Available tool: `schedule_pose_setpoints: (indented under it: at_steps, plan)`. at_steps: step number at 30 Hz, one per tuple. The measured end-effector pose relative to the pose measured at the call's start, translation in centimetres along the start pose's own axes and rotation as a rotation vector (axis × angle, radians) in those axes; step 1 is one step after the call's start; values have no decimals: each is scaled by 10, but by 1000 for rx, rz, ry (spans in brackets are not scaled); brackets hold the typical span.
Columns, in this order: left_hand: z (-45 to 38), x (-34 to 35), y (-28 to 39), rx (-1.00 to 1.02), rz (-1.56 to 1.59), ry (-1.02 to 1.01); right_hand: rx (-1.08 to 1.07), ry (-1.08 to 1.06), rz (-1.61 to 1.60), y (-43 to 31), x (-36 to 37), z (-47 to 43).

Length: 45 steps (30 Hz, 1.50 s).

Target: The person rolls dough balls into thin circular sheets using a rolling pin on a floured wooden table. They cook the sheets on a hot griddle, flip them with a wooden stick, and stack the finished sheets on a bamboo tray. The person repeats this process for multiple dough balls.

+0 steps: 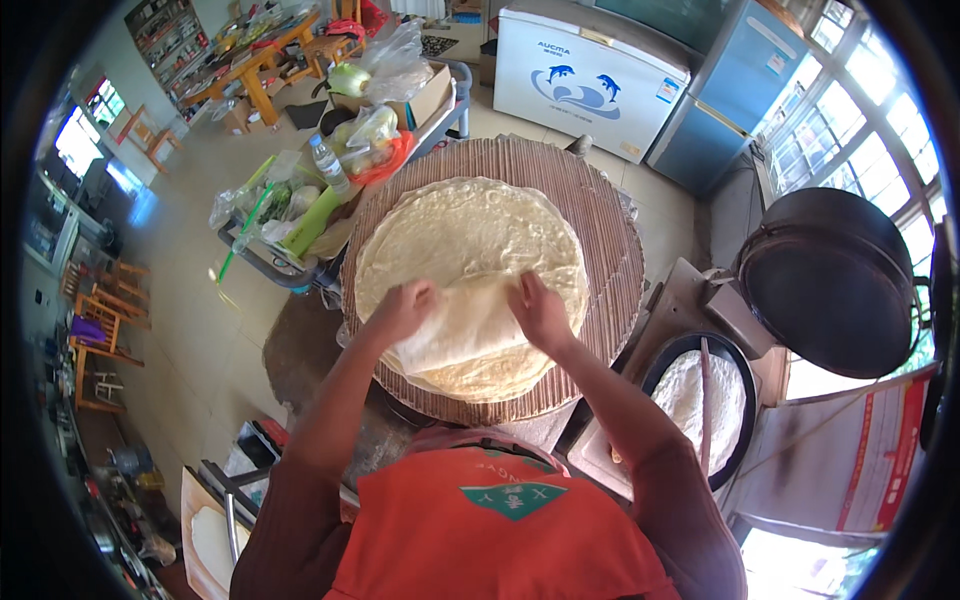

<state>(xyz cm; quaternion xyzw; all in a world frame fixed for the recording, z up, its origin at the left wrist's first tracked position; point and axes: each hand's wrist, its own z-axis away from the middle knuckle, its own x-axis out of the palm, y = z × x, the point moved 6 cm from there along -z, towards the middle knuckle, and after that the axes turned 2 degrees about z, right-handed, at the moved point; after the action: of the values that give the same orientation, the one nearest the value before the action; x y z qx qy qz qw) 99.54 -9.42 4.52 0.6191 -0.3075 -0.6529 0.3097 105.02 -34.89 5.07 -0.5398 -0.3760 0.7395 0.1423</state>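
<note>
A stack of large, thin, pale flatbreads (471, 232) lies on a round, ridged brown board (611, 300) in front of me. Across the stack's near half, the top flatbread (461, 330) is partly lifted, its raised edge running between my hands. My left hand (405, 311) grips that sheet at the left, fingers curled and slightly blurred. At the other end of the edge, my right hand (540, 311) pinches the same sheet; its fingertips are blurred too. The ridged board shows all around the stack.
At right, a round griddle (739, 457) holds dough with a thin stick (706, 405) across it; its dark lid (832, 285) is raised. Left stands a cart (262, 259) with bagged vegetables and a water bottle (328, 165). A chest freezer (577, 82) stands beyond.
</note>
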Motion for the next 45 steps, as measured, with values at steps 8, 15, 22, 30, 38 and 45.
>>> schedule_pose_setpoints:
  at_steps: [8, 15, 22, 30, 38, 45]
  plan:
    - [-47, 4, -51, 24, -403, 108, 129, 239, -23, 53, 46, -45]
    - [-10, -1, 20, 261, -387, 402, 167, 32, -242, 30, 14, -68]
    - [24, 86, 74, 471, -67, 89, -345, 453, 46, -25, -174, -87]
    - [-60, 191, 126, 642, -46, 4, -284, 389, 463, 163, -138, -75]
    - [-132, 220, 118, 126, -342, 126, -292, 551, 323, 174, -102, -25]
    - [-84, 135, 60, -62, 757, 297, -175, 604, 180, 135, -117, 5]
